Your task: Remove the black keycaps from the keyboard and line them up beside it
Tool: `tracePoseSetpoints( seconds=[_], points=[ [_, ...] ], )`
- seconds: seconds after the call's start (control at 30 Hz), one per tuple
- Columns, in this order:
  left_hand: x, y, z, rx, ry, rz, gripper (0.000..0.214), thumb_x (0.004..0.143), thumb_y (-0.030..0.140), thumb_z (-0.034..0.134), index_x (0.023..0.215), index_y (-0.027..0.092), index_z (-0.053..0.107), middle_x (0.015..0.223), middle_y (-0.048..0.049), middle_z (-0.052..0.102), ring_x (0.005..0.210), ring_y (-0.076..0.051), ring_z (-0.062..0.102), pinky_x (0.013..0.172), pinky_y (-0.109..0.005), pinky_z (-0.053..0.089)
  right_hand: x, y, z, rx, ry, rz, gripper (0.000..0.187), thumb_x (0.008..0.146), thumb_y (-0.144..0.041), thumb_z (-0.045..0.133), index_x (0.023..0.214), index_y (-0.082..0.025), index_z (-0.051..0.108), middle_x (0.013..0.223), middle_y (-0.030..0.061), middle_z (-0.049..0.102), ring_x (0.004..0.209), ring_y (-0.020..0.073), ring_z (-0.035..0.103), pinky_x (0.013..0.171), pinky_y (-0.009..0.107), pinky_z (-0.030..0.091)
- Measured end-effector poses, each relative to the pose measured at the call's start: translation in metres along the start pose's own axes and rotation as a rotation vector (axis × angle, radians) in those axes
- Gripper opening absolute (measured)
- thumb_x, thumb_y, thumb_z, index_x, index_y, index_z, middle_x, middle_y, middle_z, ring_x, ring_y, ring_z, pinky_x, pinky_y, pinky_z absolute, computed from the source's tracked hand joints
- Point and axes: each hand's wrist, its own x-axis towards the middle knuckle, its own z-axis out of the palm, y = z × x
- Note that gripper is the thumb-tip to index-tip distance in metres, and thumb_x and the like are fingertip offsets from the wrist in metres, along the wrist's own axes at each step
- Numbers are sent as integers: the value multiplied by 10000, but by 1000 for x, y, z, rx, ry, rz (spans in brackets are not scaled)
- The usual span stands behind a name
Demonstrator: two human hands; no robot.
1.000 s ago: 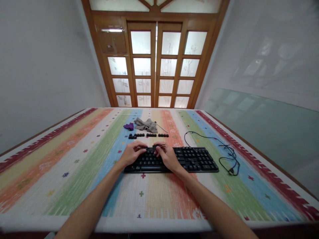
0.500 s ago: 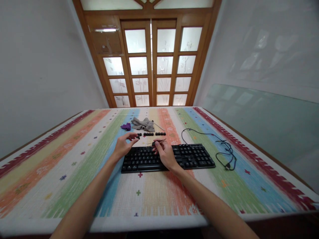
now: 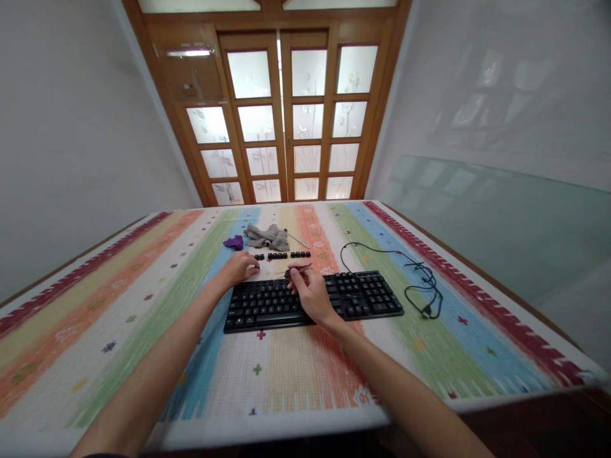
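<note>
A black keyboard lies on a striped tablecloth. My right hand rests over its middle, fingers pinched on a thin key puller tool. Beyond the keyboard's far left corner my left hand reaches with its fingers curled down, at the left end of a row of loose black keycaps. What the left fingers hold is hidden.
Behind the keycaps lie a grey cloth, a small purple cloth and a thin stick. The keyboard's black cable coils at the right. A glass sheet leans against the right wall. Wooden doors stand behind the table.
My left hand left the keyboard and moved forward to the row of loose keycaps. My right hand stayed on the keyboard with the tool. The camera view shifted slightly.
</note>
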Motion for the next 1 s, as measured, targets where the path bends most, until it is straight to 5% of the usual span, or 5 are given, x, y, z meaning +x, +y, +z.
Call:
tracePoseSetpoints(
  seconds=[0.17,0.47,1.0],
  points=[
    [0,-4,-2,38,-3,32,105,800,192,635,739,178,720,853,-67,716,833,-210,594,843,-347,439,1,1,-1,-20,7,-32,351,920,-478,521,997,-154,632,803,53,652,606,140,618,552,262,497],
    [5,-5,0,-34,-22,-16,282,733,151,632,1003,181,708,836,-33,712,800,-189,617,790,-285,468,1,-3,-2,-21,11,-35,347,924,-476,521,987,-155,634,791,48,652,583,133,607,545,258,487],
    [11,-9,-4,55,-73,18,122,774,130,649,787,183,759,840,-71,642,875,-219,575,829,-327,459,1,-5,-1,24,5,17,353,907,-500,531,942,-159,619,756,33,638,557,119,583,509,237,480]
  ],
)
